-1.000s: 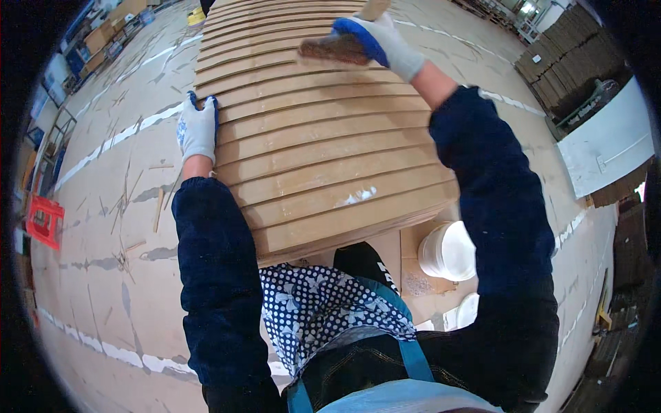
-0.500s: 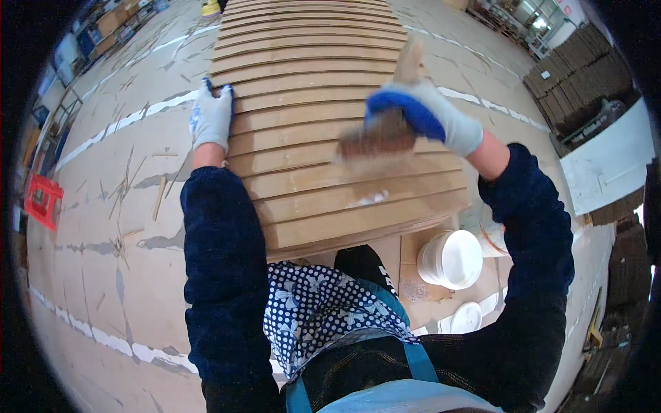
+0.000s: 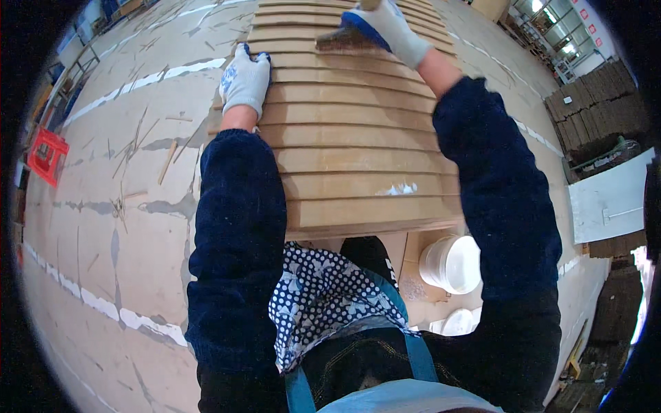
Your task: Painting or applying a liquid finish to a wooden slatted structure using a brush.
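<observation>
I hold the brush (image 3: 344,40) in the right hand (image 3: 387,29), wrapped firmly around its handle, over the far part of the overlapping boards (image 3: 365,162). My left hand (image 3: 246,81), partly spread, lies at their left edge.

Tan, flat boards (image 3: 365,162) lie overlapped like shingles, edges running crosswise, a white smear (image 3: 399,189) near the closest edge. Farther up, a wide, dark-bristled brush (image 3: 339,41) sits over them.

Floor (image 3: 158,241) — pale, grey-patched, white painted lines (image 3: 89,299) across left. Wood strips (image 3: 167,162) scattered left; red plastic crate (image 3: 47,157) far left. Near right — brown sheet (image 3: 415,289), white bucket (image 3: 457,264) on it.
</observation>
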Tool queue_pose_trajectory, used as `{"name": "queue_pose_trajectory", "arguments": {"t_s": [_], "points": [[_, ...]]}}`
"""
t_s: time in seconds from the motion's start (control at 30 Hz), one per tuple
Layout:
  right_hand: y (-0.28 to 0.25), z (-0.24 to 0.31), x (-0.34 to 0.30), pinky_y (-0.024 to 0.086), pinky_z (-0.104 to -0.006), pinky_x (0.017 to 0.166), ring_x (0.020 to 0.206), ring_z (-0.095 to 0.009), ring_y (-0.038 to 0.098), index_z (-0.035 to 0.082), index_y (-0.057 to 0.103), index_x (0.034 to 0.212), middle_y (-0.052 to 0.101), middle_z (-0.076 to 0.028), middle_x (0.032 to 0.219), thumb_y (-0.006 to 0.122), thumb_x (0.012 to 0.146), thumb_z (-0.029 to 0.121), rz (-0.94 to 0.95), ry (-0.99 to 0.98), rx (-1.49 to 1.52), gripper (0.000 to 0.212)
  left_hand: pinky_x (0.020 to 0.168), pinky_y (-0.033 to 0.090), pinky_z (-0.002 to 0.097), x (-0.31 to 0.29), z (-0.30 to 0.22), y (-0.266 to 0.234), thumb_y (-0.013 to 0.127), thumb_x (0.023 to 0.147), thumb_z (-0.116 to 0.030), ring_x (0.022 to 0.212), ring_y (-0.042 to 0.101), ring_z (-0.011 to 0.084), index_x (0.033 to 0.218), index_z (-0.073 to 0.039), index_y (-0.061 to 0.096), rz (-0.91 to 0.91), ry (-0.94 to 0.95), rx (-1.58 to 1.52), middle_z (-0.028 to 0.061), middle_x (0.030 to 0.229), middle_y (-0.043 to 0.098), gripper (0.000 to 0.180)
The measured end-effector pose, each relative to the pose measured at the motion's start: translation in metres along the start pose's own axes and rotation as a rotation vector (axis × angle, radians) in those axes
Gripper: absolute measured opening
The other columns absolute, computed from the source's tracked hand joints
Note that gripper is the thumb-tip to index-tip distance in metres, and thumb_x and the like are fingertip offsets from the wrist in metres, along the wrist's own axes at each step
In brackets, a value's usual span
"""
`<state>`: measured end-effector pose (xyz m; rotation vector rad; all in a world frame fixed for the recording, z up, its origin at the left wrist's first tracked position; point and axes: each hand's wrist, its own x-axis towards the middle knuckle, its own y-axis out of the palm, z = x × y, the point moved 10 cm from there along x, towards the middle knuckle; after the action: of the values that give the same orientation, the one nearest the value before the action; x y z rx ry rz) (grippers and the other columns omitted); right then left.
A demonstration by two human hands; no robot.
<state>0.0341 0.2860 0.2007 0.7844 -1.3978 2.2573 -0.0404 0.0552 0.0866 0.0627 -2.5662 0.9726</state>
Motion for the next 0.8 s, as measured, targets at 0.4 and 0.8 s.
{"name": "queue_pose_trajectory", "arguments": {"t_s": [0.4, 0.8], "points": [[-0.016, 0.11, -0.173, 0.047, -0.0395, 0.068, 0.07, -0.03, 0.059, 0.002, 0.059, 0.076, 0.062, -0.011, 0.073, 0.069, 0.077, 0.027, 0.357, 0.171, 0.484, 0.026, 0.094, 0.04, 0.0396, 0.001, 0.01, -0.017, 0.052, 0.081, -0.044, 0.112, 0.051, 0.0377, 0.127, -0.003, 0.048, -0.151, 0.163, -0.001, 0.0238, 0.119, 0.055, 0.062], [-0.023, 0.165, -0.206, 0.046, -0.035, 0.054, 0.059, -0.027, 0.057, 0.005, 0.059, 0.077, 0.058, -0.01, 0.07, 0.068, 0.076, 0.019, 0.218, -0.263, 0.075, 0.016, 0.079, 0.046, 0.0458, -0.007, 0.012, -0.02, 0.054, 0.079, -0.032, 0.094, 0.058, 0.0398, 0.112, -0.01, 0.056, -0.131, -0.05, -0.076, 0.0222, 0.099, 0.062, 0.039]]}}
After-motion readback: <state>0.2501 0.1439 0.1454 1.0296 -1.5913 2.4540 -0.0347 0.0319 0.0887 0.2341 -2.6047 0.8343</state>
